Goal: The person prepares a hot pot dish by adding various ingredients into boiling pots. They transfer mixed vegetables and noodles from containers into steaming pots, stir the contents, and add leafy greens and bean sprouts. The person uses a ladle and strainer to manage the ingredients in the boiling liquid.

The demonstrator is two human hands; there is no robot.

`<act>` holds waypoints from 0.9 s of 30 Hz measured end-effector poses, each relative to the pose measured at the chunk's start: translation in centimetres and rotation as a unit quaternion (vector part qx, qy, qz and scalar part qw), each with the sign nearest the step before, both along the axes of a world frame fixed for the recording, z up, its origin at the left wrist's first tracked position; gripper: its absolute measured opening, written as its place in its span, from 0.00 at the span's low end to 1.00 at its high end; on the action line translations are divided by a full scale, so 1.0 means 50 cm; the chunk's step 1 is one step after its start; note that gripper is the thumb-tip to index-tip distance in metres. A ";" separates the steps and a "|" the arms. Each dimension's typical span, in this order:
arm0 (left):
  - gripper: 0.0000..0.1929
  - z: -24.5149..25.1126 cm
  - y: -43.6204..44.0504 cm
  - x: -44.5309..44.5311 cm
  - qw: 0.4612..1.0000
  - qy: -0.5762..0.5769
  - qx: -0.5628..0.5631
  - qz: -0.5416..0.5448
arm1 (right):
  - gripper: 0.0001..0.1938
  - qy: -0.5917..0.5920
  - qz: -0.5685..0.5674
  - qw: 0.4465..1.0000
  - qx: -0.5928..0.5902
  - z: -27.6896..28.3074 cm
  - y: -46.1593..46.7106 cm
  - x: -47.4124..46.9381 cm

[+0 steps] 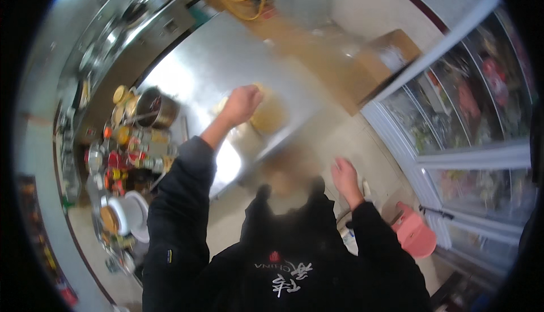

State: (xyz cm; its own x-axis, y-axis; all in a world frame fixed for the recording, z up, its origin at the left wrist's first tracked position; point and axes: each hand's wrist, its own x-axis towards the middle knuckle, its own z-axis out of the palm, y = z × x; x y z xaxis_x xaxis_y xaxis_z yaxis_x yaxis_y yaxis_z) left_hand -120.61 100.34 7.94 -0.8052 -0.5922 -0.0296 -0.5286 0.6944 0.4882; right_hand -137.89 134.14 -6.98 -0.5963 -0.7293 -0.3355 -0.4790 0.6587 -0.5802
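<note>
My left hand [243, 104] is over the stainless steel worktop [208, 53], fingers curled in. Whether anything is inside the fingers is hidden. Partly behind it is a round, yellowish thing [268, 114], too blurred to name. A pale thing [245, 137], also blurred, lies beside that on the worktop. Away from the table's edge, my right hand [346, 179] hangs over the tiled floor, its fingers loosely bent and nothing visible in them.
Left of the worktop stand a metal pot [158, 110] with a utensil, several sauce bottles [146, 146] and a white lidded container [123, 214]. A cardboard box [393, 57] is at upper right. A glass-door display fridge [463, 99] and a pink bin [414, 233] are at right.
</note>
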 end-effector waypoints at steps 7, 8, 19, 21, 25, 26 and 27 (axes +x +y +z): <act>0.11 0.017 0.301 -0.017 0.989 0.108 0.101 0.012 | 0.19 0.154 0.194 0.902 -0.354 0.117 -0.234 0.029; 0.10 0.026 0.342 -0.018 0.983 0.148 0.109 0.018 | 0.18 0.169 0.206 0.889 -0.373 0.129 -0.222 0.028; 0.13 -0.118 0.747 0.309 0.946 0.268 0.099 0.151 | 0.05 -0.007 0.598 0.767 -0.232 0.183 0.056 0.232; 0.13 -0.155 0.834 0.402 0.942 0.232 0.055 0.238 | 0.07 -0.056 0.683 0.702 -0.195 0.186 0.070 0.341; 0.15 -0.185 0.979 0.608 0.908 0.124 0.138 0.376 | 0.05 -0.026 0.827 0.548 -0.124 0.212 0.093 0.567; 0.16 -0.179 1.028 0.650 0.894 0.126 0.151 0.403 | 0.04 -0.075 0.836 0.507 -0.197 0.225 0.103 0.625; 0.18 -0.171 1.063 0.698 0.878 0.117 0.156 0.436 | 0.04 -0.104 0.835 0.505 -0.193 0.238 0.114 0.679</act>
State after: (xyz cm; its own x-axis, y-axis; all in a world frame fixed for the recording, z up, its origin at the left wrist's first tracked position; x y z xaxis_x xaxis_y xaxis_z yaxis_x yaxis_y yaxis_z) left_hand -85.69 153.49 -0.61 -0.0541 -0.9793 -0.1950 -0.6525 -0.1131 0.7493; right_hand -103.95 139.83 4.90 0.9769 -0.1913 0.0953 -0.0811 -0.7443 -0.6629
